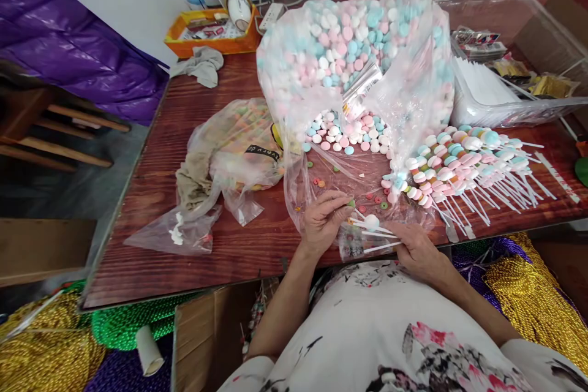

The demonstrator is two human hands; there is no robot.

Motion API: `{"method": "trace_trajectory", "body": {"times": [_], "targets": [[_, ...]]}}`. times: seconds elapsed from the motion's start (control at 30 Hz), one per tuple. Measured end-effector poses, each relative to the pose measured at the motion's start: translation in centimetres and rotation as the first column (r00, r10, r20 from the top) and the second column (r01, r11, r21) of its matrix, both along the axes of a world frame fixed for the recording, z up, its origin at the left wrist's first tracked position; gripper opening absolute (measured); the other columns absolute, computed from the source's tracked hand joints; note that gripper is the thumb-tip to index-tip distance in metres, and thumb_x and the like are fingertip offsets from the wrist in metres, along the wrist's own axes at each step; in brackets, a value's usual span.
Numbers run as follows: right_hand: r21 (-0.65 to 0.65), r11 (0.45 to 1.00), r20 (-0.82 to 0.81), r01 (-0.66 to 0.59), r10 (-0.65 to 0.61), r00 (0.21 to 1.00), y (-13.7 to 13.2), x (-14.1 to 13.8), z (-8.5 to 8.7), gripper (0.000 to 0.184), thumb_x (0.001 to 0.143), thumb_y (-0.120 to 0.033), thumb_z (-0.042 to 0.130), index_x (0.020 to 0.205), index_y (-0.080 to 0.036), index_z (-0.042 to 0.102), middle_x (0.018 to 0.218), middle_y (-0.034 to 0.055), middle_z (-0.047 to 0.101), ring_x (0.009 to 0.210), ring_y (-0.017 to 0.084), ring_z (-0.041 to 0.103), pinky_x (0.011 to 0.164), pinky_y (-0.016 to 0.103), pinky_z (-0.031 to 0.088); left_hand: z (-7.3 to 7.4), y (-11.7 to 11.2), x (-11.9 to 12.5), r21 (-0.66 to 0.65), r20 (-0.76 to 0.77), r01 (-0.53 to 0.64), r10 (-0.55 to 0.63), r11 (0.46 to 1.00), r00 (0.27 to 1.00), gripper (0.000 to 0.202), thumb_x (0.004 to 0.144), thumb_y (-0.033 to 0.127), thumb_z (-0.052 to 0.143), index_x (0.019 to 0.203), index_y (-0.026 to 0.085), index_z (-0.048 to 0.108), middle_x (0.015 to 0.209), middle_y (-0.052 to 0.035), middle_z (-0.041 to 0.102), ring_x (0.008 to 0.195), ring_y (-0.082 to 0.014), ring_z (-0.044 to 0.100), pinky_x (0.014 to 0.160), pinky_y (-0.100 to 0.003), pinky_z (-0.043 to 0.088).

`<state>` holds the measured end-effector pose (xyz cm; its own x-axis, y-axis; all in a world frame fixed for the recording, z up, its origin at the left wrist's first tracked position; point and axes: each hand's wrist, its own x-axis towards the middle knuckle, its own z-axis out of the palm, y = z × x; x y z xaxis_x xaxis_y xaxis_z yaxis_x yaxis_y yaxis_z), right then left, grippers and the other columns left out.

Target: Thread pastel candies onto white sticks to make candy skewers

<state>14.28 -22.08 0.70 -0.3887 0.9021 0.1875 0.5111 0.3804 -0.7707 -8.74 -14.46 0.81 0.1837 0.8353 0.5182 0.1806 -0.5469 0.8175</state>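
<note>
My left hand [325, 218] pinches a small green ring candy [351, 203] between thumb and fingertips, at the tip of a stick. In my right hand [417, 250] is a small bunch of white sticks [379, 233], fanned toward the left. A white marshmallow [371, 222] sits on one of them. Beneath both hands lies the spread mouth of a big clear bag [294, 180], with loose red, orange and green ring candies [369, 196] on it. Pink, white and blue marshmallows [342, 135] spill from the bag just beyond. To the right, finished-looking marshmallow skewers [473, 162] lie piled with their sticks facing me.
A clear plastic tub [514, 111] with white sticks and packets stands at the right. Left of the marshmallows lies a bag of colored candies [250, 150] beside a crumpled cloth [195, 180]. An orange tray [214, 43] is at the back left. Bead strands hang below the table's front edge.
</note>
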Motion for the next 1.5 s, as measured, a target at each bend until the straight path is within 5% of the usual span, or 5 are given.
{"method": "trace_trajectory", "body": {"times": [0.5,0.9,1.2,1.37,1.5], "targets": [[-0.407,0.909,-0.480,0.092,-0.298,0.825,0.1,-3.5,-2.2,0.026,0.097,-0.033,0.048,0.074,-0.020,0.053,0.058,-0.0051,0.047,0.052,0.011,0.042,0.054,0.025,0.035,0.0,-0.1,2.4,0.379,-0.282,-0.190,0.308,0.906,0.909,0.033,0.089,0.007,0.056,0.119,0.018,0.065,0.105,-0.0083,0.070,0.097,-0.0156,0.068,0.087,-0.028,0.057],[-0.363,0.922,-0.460,0.137,-0.305,0.834,0.3,-3.3,-1.9,0.026,0.097,-0.036,0.047,0.078,-0.020,0.056,0.059,-0.0048,0.046,0.054,0.011,0.042,0.055,0.025,0.037,0.1,-0.1,1.8,0.342,-0.263,-0.118,0.215,0.932,0.940,0.033,0.089,0.011,0.060,0.120,0.022,0.065,0.105,-0.0074,0.070,0.094,-0.0162,0.069,0.083,-0.029,0.058],[-0.311,0.934,-0.487,0.175,-0.315,0.815,0.5,-3.2,-2.1,0.024,0.097,-0.033,0.049,0.078,-0.021,0.055,0.062,-0.0040,0.045,0.055,0.011,0.040,0.055,0.026,0.038,0.3,-2.2,3.5,0.315,-0.292,0.157,-0.062,0.936,0.954,0.047,0.088,0.006,0.054,0.134,0.014,0.056,0.109,-0.0162,0.068,0.103,-0.0222,0.065,0.089,-0.038,0.056],[-0.314,0.897,-0.521,0.311,-0.436,0.734,1.4,-2.0,-2.4,0.026,0.095,-0.033,0.053,0.071,-0.021,0.052,0.061,-0.0034,0.046,0.055,0.012,0.041,0.056,0.027,0.038,1.9,3.1,2.5,0.156,-0.327,0.321,-0.258,0.934,0.909,0.033,0.091,0.015,0.057,0.123,0.019,0.065,0.099,-0.0088,0.073,0.085,-0.0163,0.068,0.077,-0.029,0.056],[-0.359,0.839,-0.568,0.408,-0.544,0.618,2.1,-0.5,-2.6,0.031,0.094,-0.034,0.054,0.068,-0.021,0.045,0.057,-0.0050,0.041,0.052,0.011,0.037,0.051,0.026,0.033,2.2,12.2,1.4,0.147,-0.564,-0.051,0.126,0.988,0.816,0.030,0.091,0.021,0.053,0.116,0.017,0.069,0.088,-0.0078,0.071,0.076,-0.0178,0.064,0.073,-0.031,0.052]]}}
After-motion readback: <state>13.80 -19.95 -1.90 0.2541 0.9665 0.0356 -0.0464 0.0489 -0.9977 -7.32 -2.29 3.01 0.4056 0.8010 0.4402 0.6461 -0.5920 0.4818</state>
